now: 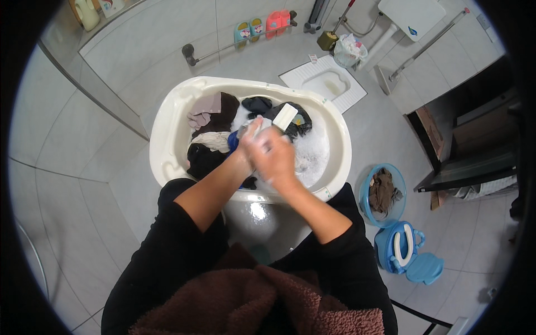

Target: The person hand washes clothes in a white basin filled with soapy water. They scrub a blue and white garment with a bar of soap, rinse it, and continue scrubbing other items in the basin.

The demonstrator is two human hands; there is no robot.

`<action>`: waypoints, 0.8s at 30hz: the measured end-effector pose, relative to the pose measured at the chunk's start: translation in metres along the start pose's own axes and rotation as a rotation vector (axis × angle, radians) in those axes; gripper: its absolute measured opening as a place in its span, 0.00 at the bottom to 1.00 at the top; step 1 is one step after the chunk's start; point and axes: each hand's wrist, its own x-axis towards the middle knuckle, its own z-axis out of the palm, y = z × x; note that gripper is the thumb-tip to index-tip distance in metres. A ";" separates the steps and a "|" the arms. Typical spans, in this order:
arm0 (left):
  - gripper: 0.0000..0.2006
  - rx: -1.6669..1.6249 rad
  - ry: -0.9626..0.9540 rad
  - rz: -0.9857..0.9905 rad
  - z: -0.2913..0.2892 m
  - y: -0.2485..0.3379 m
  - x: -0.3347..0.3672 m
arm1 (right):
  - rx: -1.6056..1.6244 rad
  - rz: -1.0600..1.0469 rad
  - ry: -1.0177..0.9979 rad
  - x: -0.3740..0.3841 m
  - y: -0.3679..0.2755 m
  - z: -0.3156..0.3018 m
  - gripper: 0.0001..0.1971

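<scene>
Over a white plastic tub [161,131], my left hand [246,149] and my right hand [276,154] come together on a pale wet cloth [264,125]. The fingers of both are closed round it, and the right hand is smeared by motion; much of the cloth is hidden. Just beyond my right hand, a white bar of soap [285,116] lies on a dark garment [302,124]. Mauve and dark brown clothing [221,110] rests at the tub's left, above a cream cloth [214,142] and a black garment [204,161]. Foam [314,157] fills the right side.
To the right stand a blue basin [365,192] with brown clothing and a blue child's potty [391,245]. Behind the tub are a squat toilet [326,82], a waste basket [349,56] and a wall rail [223,50] with slippers. A brown fleecy cloth [223,301] covers my lap.
</scene>
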 end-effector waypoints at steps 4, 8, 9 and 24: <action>0.13 -0.037 0.092 -0.086 0.021 -0.027 -0.034 | -0.219 0.159 0.098 0.010 0.036 -0.003 0.15; 0.18 -0.040 -0.018 -0.085 0.053 -0.007 -0.048 | 0.561 0.751 0.178 0.043 0.104 -0.015 0.18; 0.19 -0.077 -0.023 -0.057 0.053 0.006 -0.044 | 0.712 0.937 0.145 0.043 0.106 -0.016 0.19; 0.19 -0.062 0.069 -0.140 0.045 -0.007 -0.039 | 0.543 0.783 0.116 0.045 0.102 -0.016 0.18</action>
